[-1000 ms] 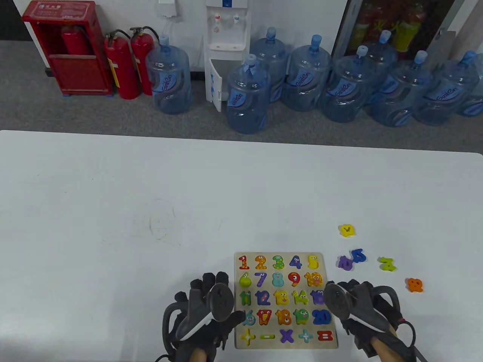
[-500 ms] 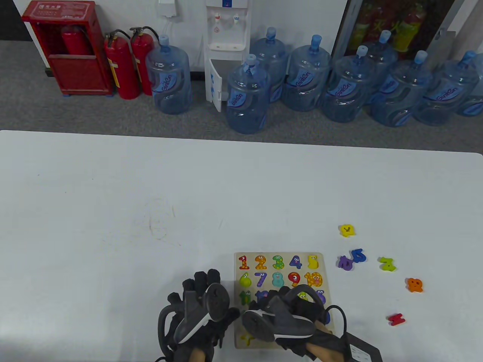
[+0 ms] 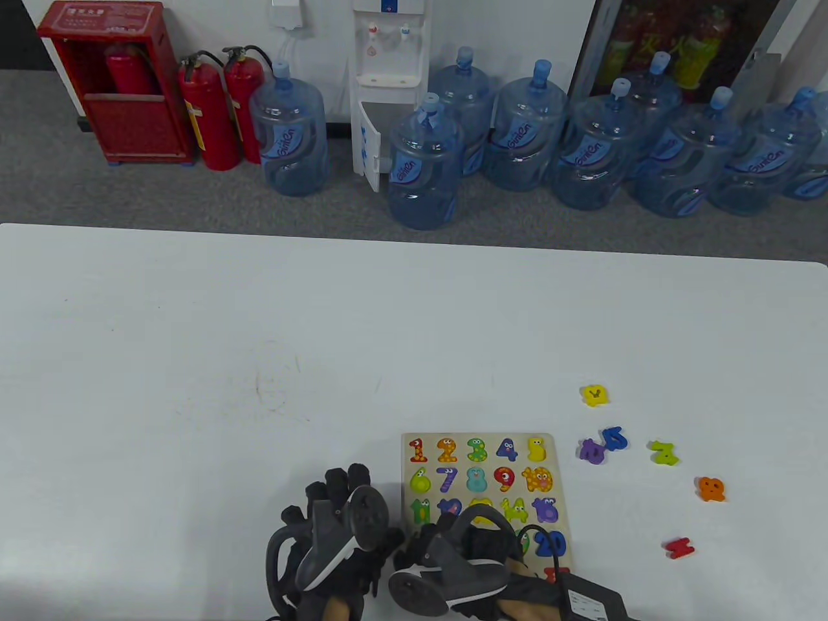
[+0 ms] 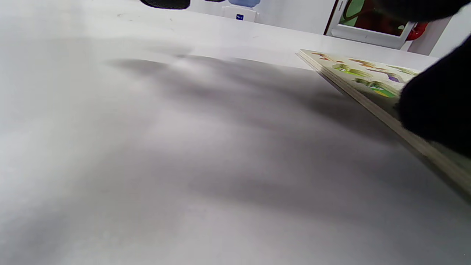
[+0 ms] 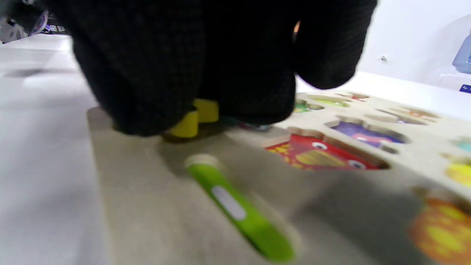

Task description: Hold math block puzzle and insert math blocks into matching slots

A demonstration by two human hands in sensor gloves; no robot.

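Pinching a yellow block (image 5: 195, 117), the right hand (image 3: 453, 556) hides the puzzle board's (image 3: 556, 440) lower slots.

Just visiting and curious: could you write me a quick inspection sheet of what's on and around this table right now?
Surface: white table, faint scuff marks.
Job's things: wooden number puzzle board near the front edge, most slots filled; loose blocks to its right: yellow, purple, blue, green, orange, red.
Clutter: nothing seen.
Grippers: left hand at the board's left edge; right hand over the board's lower left, fingers on a yellow piece.
Cables: black cable looping at the right wrist.
Surroundings: water jugs, water dispenser, fire extinguishers, red cabinet.
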